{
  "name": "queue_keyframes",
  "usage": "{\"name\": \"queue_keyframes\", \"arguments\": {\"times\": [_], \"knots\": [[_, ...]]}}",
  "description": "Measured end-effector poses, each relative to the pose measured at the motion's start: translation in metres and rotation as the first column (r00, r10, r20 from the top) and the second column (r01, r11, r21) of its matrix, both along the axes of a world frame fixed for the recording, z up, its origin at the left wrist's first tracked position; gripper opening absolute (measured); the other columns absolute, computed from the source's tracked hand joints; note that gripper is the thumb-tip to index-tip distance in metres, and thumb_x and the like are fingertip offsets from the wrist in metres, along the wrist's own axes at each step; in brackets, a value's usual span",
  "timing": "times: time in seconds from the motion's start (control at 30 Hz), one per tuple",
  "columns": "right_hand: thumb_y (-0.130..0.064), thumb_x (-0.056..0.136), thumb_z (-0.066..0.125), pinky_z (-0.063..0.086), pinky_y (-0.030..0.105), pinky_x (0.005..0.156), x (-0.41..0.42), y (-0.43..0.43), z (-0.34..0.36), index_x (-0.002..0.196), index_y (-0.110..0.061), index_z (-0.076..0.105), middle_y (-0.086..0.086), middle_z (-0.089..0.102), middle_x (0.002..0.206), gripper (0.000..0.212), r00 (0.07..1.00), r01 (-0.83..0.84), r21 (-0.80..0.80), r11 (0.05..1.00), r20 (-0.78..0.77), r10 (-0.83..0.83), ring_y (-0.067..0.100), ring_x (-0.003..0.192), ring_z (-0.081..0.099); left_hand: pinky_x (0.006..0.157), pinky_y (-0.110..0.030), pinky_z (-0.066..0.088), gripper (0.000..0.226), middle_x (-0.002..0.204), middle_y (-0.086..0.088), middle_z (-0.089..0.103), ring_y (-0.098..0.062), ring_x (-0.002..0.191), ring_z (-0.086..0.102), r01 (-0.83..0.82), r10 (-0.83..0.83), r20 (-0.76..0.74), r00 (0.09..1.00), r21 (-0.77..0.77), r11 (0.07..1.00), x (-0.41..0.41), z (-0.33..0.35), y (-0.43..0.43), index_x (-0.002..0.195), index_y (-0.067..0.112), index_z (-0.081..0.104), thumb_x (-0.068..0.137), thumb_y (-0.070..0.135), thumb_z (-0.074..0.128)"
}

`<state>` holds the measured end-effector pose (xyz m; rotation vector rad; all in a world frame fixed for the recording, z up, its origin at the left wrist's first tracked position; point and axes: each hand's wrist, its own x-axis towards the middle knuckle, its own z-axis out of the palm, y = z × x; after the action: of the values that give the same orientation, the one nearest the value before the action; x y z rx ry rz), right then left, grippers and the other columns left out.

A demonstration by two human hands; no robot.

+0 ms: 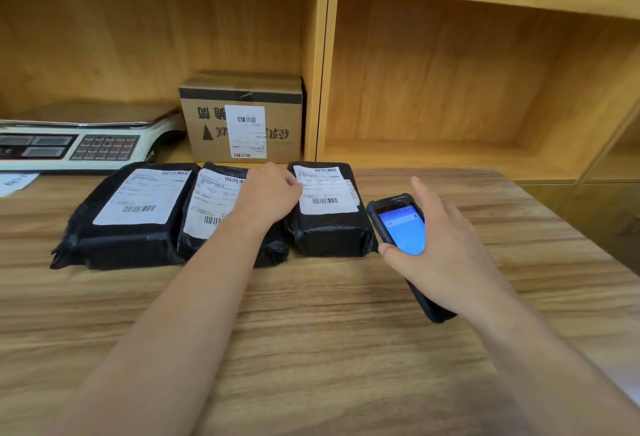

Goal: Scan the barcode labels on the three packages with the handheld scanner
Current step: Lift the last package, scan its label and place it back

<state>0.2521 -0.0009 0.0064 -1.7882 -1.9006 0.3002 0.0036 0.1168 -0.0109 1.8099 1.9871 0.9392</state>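
Black film: three packages lie in a row at the far edge of the table (pixel 311 331), each wrapped in crinkled glossy plastic and bearing a flat white label with barcodes.
Left package (pixel 128 217): widest of the three; label fully exposed, barcode at its near end.
Middle package (pixel 221 214): touches the left one; partly covered by the left hand (pixel 268 193).
Right package (pixel 329 214): just beside the scanner; label (pixel 323 189) faces up, barcode readable near its lower edge.
Left hand grip: loosely curled, fingers resting on the middle package near the edge of the right one; holds nothing that I can see.
Scanner (pixel 401 227): black rubbery casing, slab-shaped, blue screen lit, head pointing toward the packages.
Right hand (pixel 446 248): grip closed around the scanner body, thumb at the screen's lower edge, index finger raised off it.
Step in hand (judgement): aiming at the right package's barcode.
Doing it well: tilt the scanner head down at the barcode, keep it steady, press the film flat so the label does not wrinkle, and lift the left hand clear of the middle label for its turn.
Surroundings: wood-grain table, wooden shelving behind, a cardboard box (pixel 242 120) and a weighing scale (pixel 76 144) on the shelf.
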Motion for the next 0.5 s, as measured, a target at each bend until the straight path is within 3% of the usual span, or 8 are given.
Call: {"name": "queue_keyframes", "arguments": {"times": [0.07,0.13,0.33,0.5], "knots": [[-0.055,0.076,0.068,0.037,0.036,0.090,0.003,0.000,-0.001,0.155,-0.046,0.006,-0.008,0.040,0.144,0.101,1.000,0.006,0.000,1.000,0.009,-0.006,0.021,0.130,0.037,0.061,-0.027,0.044,0.025,0.090,0.001,0.076,-0.019,0.086,0.067,-0.023,0.023,-0.013,1.000,0.028,0.999,0.001,0.001,-0.001,0.089,0.023,0.082,0.093,0.022,0.057],[-0.056,0.076,0.066,0.037,0.037,0.087,0.006,0.000,-0.002,0.154,-0.049,0.007,-0.006,0.042,0.140,0.098,1.000,0.012,-0.012,1.000,0.027,-0.012,0.021,0.129,0.038,0.066,-0.030,0.044,0.025,0.098,0.003,0.075,-0.019,0.088,0.060,-0.041,0.045,-0.049,0.998,0.069,0.997,0.003,0.003,-0.003,0.099,0.024,0.081,0.094,0.022,0.056],[-0.061,0.075,0.063,0.036,0.037,0.081,0.015,-0.003,-0.010,0.153,-0.052,0.010,-0.004,0.046,0.138,0.095,0.991,0.057,-0.071,0.996,0.124,-0.048,0.025,0.123,0.043,0.088,-0.043,0.057,0.031,0.121,0.002,0.073,-0.024,0.109,0.064,-0.017,0.018,-0.006,1.000,0.115,0.993,0.006,0.002,-0.002,0.117,0.029,0.077,0.095,0.025,0.055],[-0.070,0.075,0.057,0.043,0.039,0.079,0.018,-0.009,-0.025,0.153,-0.051,0.009,-0.001,0.048,0.134,0.094,0.966,0.104,-0.130,0.986,0.250,-0.069,0.027,0.119,0.047,0.088,-0.042,0.057,0.033,0.123,0.000,0.074,-0.023,0.108,0.065,0.017,-0.013,-0.035,0.999,0.121,0.993,0.009,0.000,-0.001,0.122,0.027,0.075,0.096,0.025,0.055]]}}
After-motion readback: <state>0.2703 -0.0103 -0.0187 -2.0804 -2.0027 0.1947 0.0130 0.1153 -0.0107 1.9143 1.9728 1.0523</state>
